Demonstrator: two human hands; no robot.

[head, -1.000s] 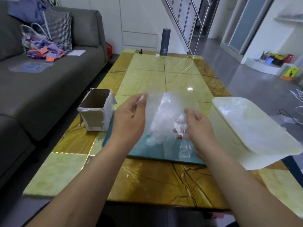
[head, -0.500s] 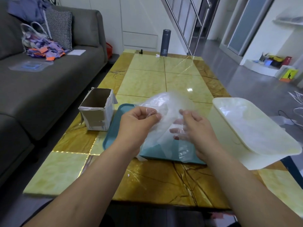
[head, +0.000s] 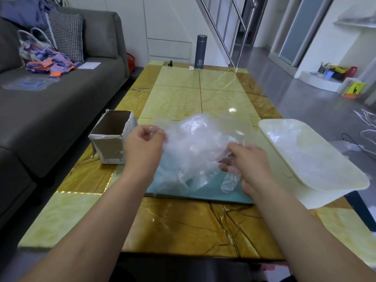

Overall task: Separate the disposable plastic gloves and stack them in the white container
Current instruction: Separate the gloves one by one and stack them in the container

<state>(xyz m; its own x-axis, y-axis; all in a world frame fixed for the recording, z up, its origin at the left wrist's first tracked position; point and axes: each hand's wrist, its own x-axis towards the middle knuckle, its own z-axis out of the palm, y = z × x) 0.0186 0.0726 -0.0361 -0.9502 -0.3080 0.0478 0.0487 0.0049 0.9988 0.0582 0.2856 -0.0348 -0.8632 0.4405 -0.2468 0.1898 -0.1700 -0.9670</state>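
At frame centre, my left hand (head: 144,144) pinches one film edge of the gloves (head: 196,143); my right hand (head: 251,162) grips the clump's other side, above the teal tray (head: 203,195). Advisable: peel slowly, one layer only, then carry it right to the white container (head: 321,197).

Table (head: 183,98) runs lengthwise away from the person. Near edge, centre: tray (head: 203,195) lying flat on the table. Open box (head: 110,139) on the table just left of the tray, by its far left corner. Container (head: 317,200) right of the tray, overhanging the table's right edge, with loose gloves (head: 305,151) inside it. Bundle of gloves (head: 199,143) held above the tray, left hand (head: 142,147) at its left side and right hand (head: 250,161) at its lower right. Far end of table, centre: flask (head: 200,51), upright. Sofa (head: 50,108) runs along the table's left, cushion (head: 67,37) and bag (head: 40,55) at its far end. Stair railing (head: 234,27) behind the flask, to the right.
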